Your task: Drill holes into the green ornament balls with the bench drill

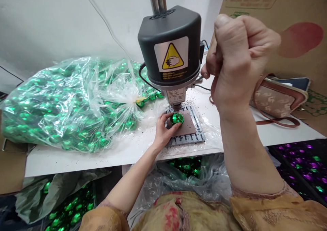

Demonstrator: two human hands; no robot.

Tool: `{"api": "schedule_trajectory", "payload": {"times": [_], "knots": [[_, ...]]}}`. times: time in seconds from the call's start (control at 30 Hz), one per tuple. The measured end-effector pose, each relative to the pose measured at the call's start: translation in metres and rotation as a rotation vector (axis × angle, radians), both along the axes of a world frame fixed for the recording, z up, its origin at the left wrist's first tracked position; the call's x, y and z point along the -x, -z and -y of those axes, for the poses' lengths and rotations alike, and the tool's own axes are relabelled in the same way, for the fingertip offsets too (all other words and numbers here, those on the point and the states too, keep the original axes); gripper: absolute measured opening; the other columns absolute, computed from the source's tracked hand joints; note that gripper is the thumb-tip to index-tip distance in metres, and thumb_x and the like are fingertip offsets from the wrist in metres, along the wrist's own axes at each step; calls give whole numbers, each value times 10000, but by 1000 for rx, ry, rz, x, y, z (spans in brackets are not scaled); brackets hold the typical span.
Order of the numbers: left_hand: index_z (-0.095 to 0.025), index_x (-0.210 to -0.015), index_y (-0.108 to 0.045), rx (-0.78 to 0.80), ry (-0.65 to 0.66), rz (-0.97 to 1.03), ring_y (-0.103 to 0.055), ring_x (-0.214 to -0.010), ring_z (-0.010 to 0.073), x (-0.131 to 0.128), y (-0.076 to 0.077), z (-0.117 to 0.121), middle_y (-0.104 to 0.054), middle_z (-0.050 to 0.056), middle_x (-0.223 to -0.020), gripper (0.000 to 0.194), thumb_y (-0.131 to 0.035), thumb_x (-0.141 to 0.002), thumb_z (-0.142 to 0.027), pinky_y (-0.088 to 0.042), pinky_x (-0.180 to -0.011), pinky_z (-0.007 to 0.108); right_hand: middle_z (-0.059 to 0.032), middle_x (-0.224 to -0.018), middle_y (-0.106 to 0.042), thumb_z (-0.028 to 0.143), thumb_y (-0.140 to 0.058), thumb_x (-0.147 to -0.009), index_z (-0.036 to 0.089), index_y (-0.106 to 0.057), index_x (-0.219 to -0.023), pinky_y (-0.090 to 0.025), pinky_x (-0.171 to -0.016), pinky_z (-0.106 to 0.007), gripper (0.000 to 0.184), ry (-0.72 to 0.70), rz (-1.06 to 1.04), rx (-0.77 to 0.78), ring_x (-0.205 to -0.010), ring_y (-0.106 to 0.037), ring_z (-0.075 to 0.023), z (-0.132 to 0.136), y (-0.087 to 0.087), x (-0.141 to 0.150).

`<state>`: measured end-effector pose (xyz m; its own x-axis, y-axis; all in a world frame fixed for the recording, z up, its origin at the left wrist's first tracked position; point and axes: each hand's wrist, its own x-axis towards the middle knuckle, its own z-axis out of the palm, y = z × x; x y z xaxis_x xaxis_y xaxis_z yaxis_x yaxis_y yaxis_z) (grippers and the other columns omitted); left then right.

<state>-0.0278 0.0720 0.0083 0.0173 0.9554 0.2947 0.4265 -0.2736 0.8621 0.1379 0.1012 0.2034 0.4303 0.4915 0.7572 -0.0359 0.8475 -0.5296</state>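
A shiny green faceted ball sits on a brown board over the slotted metal base of a bench drill press. My left hand steadies it, thumb and fingers closed around its sides. Just above the ball is the drill chuck; whether the bit touches the ball I cannot tell. Raised to the right of the machine's black head, my right hand is closed in a fist around the feed lever, most of which the hand hides.
A big clear plastic bag of green balls lies left on the white table. Dark shavings surround the base. A patterned purse and a cardboard box stand right. More green balls lie in plastic below the table edge.
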Motion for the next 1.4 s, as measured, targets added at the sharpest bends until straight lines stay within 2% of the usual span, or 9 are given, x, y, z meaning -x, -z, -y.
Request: {"api": "schedule_trajectory", "payload": {"times": [0.13,0.23,0.43,0.6,0.8,0.87,1.07,1.2,1.4], "knots": [[-212,-1156,-663,1,30,67,-653,-1118,243,-6,-3,3,-705,81,-1161,440,-813,-769,-360,-511,-989,391,84,-432,-322,145,-556,-875,204,-378,-520,-247,-414,-237,401,-26,-13,1,-374,-272,-28,-5,-5,0],[-215,-1164,-646,-9,103,91,-671,-1087,226,-8,-3,5,-710,74,-1159,453,-824,-763,-329,-532,-962,369,88,-416,-309,132,-575,-862,215,-379,-514,-220,-384,-250,408,-67,-35,-30,-364,-270,-40,-7,-6,0],[-219,-1176,-631,13,136,130,-688,-1060,229,-9,0,5,-711,86,-1174,470,-830,-763,-323,-548,-949,383,81,-434,-321,161,-596,-853,223,-359,-535,-214,-404,-267,402,-71,-32,-42,-382,-278,-55,-2,-2,0],[-222,-1179,-640,-5,125,127,-676,-1101,238,-9,1,5,-711,86,-1177,474,-835,-760,-329,-537,-976,389,77,-439,-323,212,-611,-845,226,-330,-536,-245,-431,-273,418,44,-54,-58,-392,-280,-48,4,12,3],[-209,-1181,-645,-23,127,121,-669,-1114,237,-9,2,4,-711,85,-1173,473,-832,-765,-331,-526,-996,390,66,-455,-205,261,-606,-863,213,-203,-549,-256,-414,-280,513,175,-67,-56,-395,-245,-51,15,35,6],[-210,-1182,-649,-23,124,116,-665,-1124,240,-8,2,4,-709,85,-1178,476,-835,-762,-336,-524,-1002,392,60,-468,-185,291,-620,-870,201,-186,-549,-279,-419,-279,547,164,-59,-68,-398,-235,-50,18,41,5],[-218,-1175,-654,-30,121,129,-664,-1123,237,-9,2,5,-710,79,-1170,472,-836,-759,-345,-520,-1011,395,64,-474,-167,248,-605,-868,177,-150,-572,-224,-429,-266,547,38,-28,-215,-405,-180,-38,14,53,2],[-222,-1172,-660,-20,114,127,-659,-1133,246,-10,1,5,-708,80,-1175,472,-839,-754,-349,-517,-1014,404,70,-469,-182,231,-581,-865,179,-163,-564,-197,-419,-273,517,67,-16,-232,-401,-163,-40,12,57,1],[-221,-1178,-656,-26,122,135,-662,-1125,237,-9,3,5,-707,78,-1172,478,-838,-756,-352,-519,-1004,387,63,-459,-218,252,-612,-843,174,-150,-515,-214,-412,-292,572,78,-3,-249,-391,-201,-46,14,72,-2]]}}
